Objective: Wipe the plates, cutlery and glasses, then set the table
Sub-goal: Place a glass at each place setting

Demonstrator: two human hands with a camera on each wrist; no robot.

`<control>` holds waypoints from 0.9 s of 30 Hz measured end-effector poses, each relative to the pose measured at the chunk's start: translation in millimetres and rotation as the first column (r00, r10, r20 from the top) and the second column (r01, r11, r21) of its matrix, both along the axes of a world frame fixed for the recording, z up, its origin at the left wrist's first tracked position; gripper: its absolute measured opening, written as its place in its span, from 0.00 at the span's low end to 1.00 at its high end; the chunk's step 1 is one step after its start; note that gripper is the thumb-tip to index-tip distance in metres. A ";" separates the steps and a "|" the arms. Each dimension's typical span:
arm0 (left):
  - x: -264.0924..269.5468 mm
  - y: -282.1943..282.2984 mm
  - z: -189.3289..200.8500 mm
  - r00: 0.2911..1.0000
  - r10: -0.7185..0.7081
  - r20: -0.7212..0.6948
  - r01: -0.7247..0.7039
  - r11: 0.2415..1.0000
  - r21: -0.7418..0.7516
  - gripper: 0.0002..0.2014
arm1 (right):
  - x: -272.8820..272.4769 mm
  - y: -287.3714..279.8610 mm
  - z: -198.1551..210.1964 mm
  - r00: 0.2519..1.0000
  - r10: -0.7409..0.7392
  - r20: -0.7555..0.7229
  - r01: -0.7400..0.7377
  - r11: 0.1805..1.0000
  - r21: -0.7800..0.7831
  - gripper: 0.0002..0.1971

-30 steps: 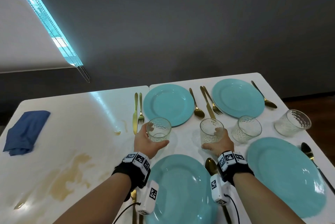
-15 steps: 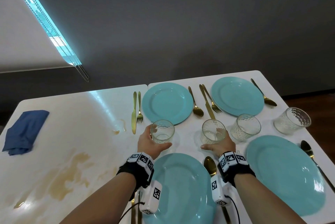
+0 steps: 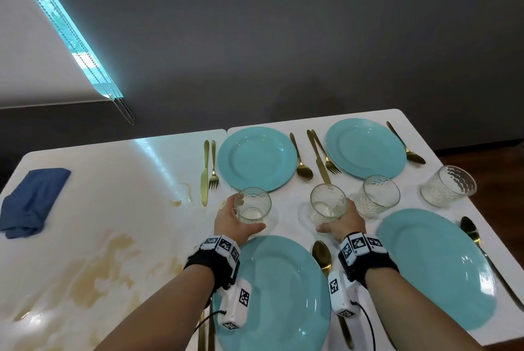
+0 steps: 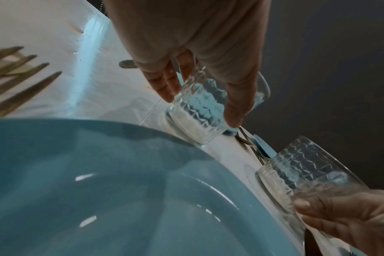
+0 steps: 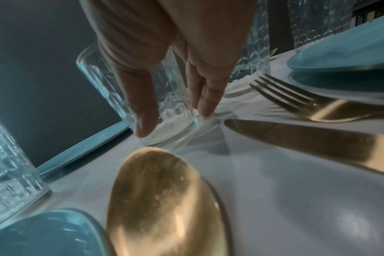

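Both sets of fingers are wrapped around a glass right now: the left hand [image 3: 232,220] grasps a clear textured glass tumbler [image 3: 252,204] just past the far rim of the big turquoise round plate closest to the camera [image 3: 278,294], and the right hand [image 3: 343,223] grips a second matching tumbler [image 3: 327,203] a bit to the right of that same plate, above the gold spoon [image 3: 321,255] lying beside it. From the wrist views the bases look like they're on or barely off the white counter [image 3: 113,180], can't really tell which. Two more patterned tumblers [image 3: 378,197] sit further right of that plate, one of them tilted. Three other turquoise plates [image 3: 256,159] are already laid out beyond and to the right of it, each with gold cutlery [image 3: 208,169] next to it. Far left of the near plate there's a folded blue cloth [image 3: 31,200] lying untouched, plus brownish stains [image 3: 93,274] on the counter. So I'd say plates and cutlery are basically placed and wiping looks finished, what's left is putting each glass at its own setting. Maybe that mess too, though the task doesn't ask for it.
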State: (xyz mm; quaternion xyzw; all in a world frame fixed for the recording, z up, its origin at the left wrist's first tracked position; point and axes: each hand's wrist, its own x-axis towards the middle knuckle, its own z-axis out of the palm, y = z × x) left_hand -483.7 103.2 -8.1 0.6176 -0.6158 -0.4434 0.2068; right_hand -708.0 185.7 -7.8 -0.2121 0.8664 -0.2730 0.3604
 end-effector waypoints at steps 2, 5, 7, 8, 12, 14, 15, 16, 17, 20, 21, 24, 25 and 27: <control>-0.6 -0.1 -1.9 1.000 0.001 0.010 -0.001 1.000 0.007 0.41 | -0.3 0.4 1.4 1.000 0.023 -0.014 -0.023 1.000 0.016 0.48; 0.0 -0.2 -2.4 0.999 -0.002 0.038 0.002 1.000 0.006 0.42 | 1.2 1.4 3.2 0.999 0.038 -0.016 -0.037 0.999 0.039 0.47; 0.9 -0.1 -2.3 0.999 -0.007 0.044 0.006 1.000 0.016 0.43 | 2.4 3.0 3.9 0.999 0.037 -0.021 -0.036 0.998 0.047 0.46; 1.2 -0.3 -2.5 0.999 -0.011 0.044 0.010 1.000 0.020 0.43 | 3.2 3.9 4.8 0.999 0.037 -0.022 -0.036 0.998 0.050 0.46; 1.9 -1.6 -1.9 0.999 -0.019 0.045 0.018 0.999 0.031 0.48 | 4.9 7.4 5.1 1.000 -0.006 -0.018 0.006 0.999 0.046 0.46; 2.8 -2.0 -0.4 0.998 -0.024 0.064 0.021 0.998 0.057 0.52 | 5.6 9.8 5.6 1.000 -0.015 -0.013 0.016 0.999 0.046 0.47; 3.3 -2.3 0.4 0.996 -0.030 0.085 0.024 0.997 0.075 0.55 | 6.0 11.2 6.6 1.000 -0.021 -0.010 0.022 0.998 0.051 0.48; 4.2 -3.1 0.3 0.994 -0.039 0.099 0.031 0.996 0.088 0.58 | 6.4 12.6 7.9 1.000 -0.030 -0.009 0.030 0.998 0.052 0.48; 5.2 -2.8 2.5 0.991 -0.052 0.121 0.039 0.994 0.105 0.60 | 7.4 14.0 10.3 0.999 -0.036 -0.003 0.037 0.998 0.054 0.48; 8.8 -3.4 7.1 0.984 -0.080 0.161 0.059 0.989 0.135 0.60 | 13.0 17.6 18.8 0.998 -0.060 0.002 0.060 0.997 0.051 0.47; 10.6 -2.3 11.6 0.980 -0.094 0.176 0.069 0.987 0.147 0.59 | 15.9 19.5 22.6 0.997 -0.072 -0.001 0.072 0.996 0.044 0.47; 20.1 -3.8 12.9 0.976 -0.110 0.189 0.084 0.986 0.142 0.57 | 23.5 24.0 26.5 0.994 -0.105 -0.019 0.105 0.994 0.027 0.46; 25.2 -1.4 21.4 0.973 -0.115 0.199 0.085 0.984 0.154 0.57 | 29.6 25.6 32.3 0.993 -0.116 -0.021 0.116 0.993 0.017 0.45; 35.2 0.0 28.4 0.973 -0.119 0.197 0.088 0.983 0.161 0.55 | 39.0 28.0 37.6 0.992 -0.119 -0.033 0.119 0.993 0.001 0.45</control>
